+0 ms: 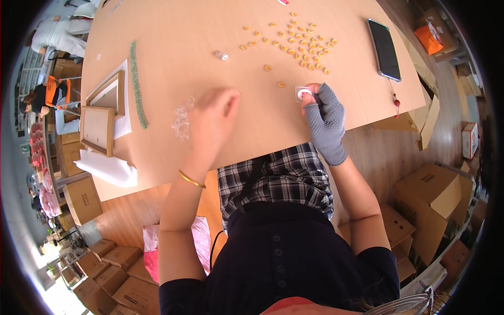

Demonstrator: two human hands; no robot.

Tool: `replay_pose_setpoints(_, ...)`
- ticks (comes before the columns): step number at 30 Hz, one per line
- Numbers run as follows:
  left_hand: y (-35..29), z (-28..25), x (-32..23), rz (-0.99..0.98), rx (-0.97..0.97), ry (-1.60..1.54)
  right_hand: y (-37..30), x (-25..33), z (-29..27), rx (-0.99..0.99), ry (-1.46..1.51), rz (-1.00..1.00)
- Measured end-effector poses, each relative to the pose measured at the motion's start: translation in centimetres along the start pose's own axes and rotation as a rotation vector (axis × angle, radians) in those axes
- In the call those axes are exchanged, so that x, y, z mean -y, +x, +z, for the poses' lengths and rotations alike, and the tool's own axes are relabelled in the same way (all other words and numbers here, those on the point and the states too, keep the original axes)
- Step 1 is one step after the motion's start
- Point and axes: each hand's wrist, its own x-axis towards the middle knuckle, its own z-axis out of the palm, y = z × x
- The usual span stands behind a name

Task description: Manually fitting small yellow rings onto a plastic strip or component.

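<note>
My right hand [326, 118], in a grey dotted fingerless glove, pinches a small white ring-shaped piece [304, 93] against the wooden table [173, 31]. My left hand [214, 122] is bare, blurred with motion, fingers loosely curled over the table; whether it holds anything I cannot tell. It is closest to a small heap of clear beads [181, 122] just to its left. Several small orange beads [302, 44] lie scattered on the far side of the table. A tiny spool [221, 55] lies left of them.
A black phone [384, 49] lies at the table's right edge. A green bead strand [137, 84], two wooden frames [100, 123] and white paper sit at the left. Cardboard boxes [430, 202] stand on the floor to the right and lower left; a pink bag [199, 239] is beside my leg.
</note>
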Motion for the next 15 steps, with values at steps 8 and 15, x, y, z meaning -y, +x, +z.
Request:
replay_pose_setpoints(8, -3.7, 0.1, -1.7, 0.126, 0.0, -0.081, -0.4, 0.5, 1.9, 0.285, -0.381, -0.271)
replay_pose_setpoints(15, -3.7, 0.7, -1.2, 0.088, -0.008, -0.17, -0.1, 0.9, 3.8, 0.308, -0.529, -0.337)
